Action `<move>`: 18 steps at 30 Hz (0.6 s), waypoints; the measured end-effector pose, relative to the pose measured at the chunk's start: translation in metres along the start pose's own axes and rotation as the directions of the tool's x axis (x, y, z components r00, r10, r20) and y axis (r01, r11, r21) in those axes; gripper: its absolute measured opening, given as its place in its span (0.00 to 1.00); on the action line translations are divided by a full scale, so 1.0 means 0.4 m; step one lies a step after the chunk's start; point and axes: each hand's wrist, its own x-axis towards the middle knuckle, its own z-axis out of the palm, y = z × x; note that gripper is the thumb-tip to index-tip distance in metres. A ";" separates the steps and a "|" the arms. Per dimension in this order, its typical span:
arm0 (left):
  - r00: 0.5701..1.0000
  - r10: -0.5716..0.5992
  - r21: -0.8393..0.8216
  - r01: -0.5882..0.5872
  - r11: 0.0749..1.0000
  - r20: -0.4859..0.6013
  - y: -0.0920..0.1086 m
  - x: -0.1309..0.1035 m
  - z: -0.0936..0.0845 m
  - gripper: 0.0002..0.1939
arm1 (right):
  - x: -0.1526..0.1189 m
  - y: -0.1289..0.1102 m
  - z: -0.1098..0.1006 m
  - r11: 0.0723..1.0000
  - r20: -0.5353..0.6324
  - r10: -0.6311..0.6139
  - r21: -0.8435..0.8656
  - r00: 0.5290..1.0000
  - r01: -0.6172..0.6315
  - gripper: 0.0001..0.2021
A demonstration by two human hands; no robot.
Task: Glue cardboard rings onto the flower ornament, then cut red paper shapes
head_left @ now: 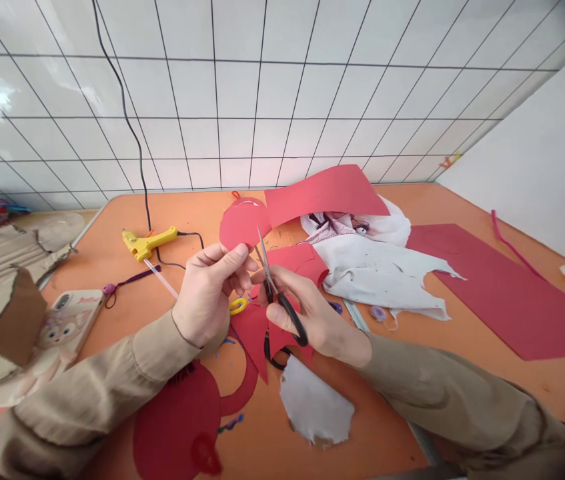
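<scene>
Between thumb and fingers, my left hand [209,287] pinches the lower edge of a round red paper piece [245,223]. My right hand [312,310] holds black-handled scissors [288,312] with the blades pointing up and slightly parted, beside the right edge of the round piece. Red paper cuttings [252,327] lie on the orange table below both hands. A second black handle loop shows partly under the cuttings. Behind my right hand, a curved red sheet [327,193] rests over white cloth [382,273].
A yellow glue gun [149,242] with a cord lies left. Cardboard [7,313] and a phone [72,320] are at far left. A large red sheet [502,293] lies right. Nearer are red shapes [179,423] and a grey-white scrap [316,403]. Behind stands a tiled wall [242,90].
</scene>
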 end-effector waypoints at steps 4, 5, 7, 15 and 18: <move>0.999 -0.039 0.071 0.039 0.997 0.000 -0.007 -0.007 0.006 0.13 | 0.002 0.006 0.002 0.999 -0.001 -0.034 0.009 0.999 0.034 0.17; 0.999 -0.040 0.084 0.040 0.996 -0.002 -0.009 -0.009 0.006 0.13 | 0.002 0.007 0.002 0.999 0.000 -0.037 0.020 0.999 0.037 0.17; 0.999 -0.033 0.100 0.034 0.994 -0.012 -0.011 -0.010 0.006 0.12 | 0.002 0.008 0.002 0.999 0.007 -0.026 0.037 1.000 0.025 0.17; 0.999 -0.035 0.100 0.033 0.994 0.020 -0.017 -0.018 0.004 0.12 | 0.004 0.007 0.014 0.975 -0.006 -0.080 0.209 0.997 0.079 0.16; 0.998 -0.049 0.080 0.045 0.996 0.041 -0.019 -0.020 0.004 0.11 | 0.006 0.009 0.015 0.954 0.003 -0.116 0.280 0.993 0.110 0.14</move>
